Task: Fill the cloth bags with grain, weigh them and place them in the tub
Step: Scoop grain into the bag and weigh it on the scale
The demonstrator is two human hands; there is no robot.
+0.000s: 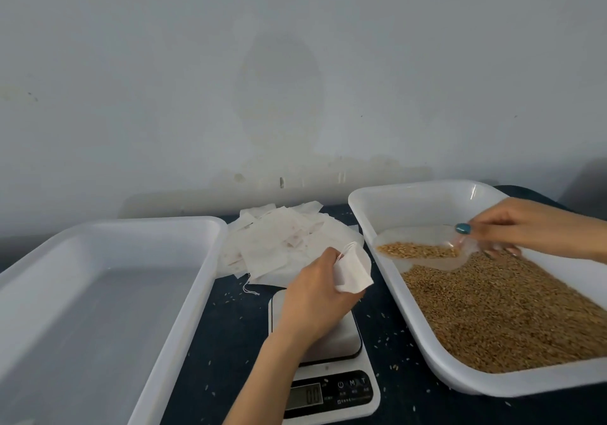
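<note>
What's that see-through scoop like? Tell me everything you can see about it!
The scoop is clear, plastic-looking, with a rounded front lip. A shallow heap of golden-brown grain lies inside. The right hand holds its handle end, thumb on top. It is held roughly level, low over the grain bed in the white tub; whether it touches the bed is unclear.

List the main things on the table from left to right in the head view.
White tub → pile of cloth bags → tub of grain, where the right hand grips the scoop. The scale and the left hand holding a cloth bag overlap the pile's span, so they are left out.
</note>
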